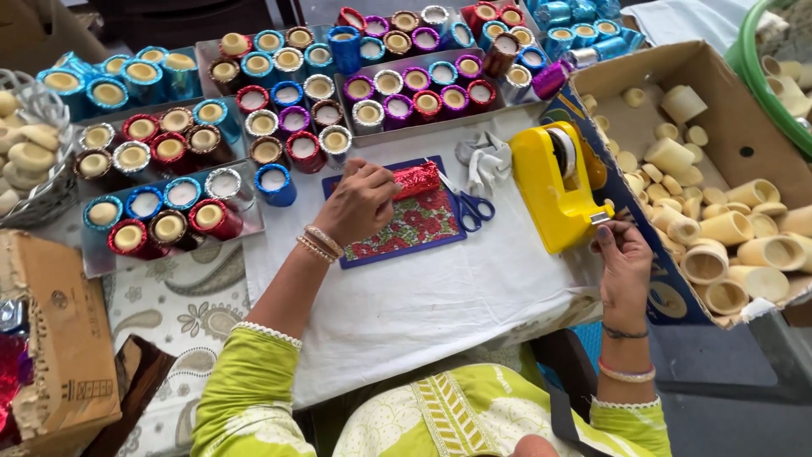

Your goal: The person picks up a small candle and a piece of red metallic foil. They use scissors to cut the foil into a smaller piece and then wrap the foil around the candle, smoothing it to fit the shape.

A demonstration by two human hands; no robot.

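Note:
My left hand (362, 201) presses a small cup wrapped in shiny red foil (418, 179) onto a red patterned sheet (412, 227) lying on a blue mat (393, 250). My right hand (623, 258) is at the front of a yellow tape dispenser (551, 186), its fingertips pinching the end of the tape at the cutter (601, 218). Blue-handled scissors (468, 206) lie between the mat and the dispenser. Both wrists wear bangles.
Metal trays (96, 259) hold several foil-wrapped cups in red, blue, purple and silver (275, 182) at the back and left. An open cardboard box (744, 152) of bare cream cups stands on the right. A wire basket (38, 199) sits far left, a brown carton (63, 338) below it.

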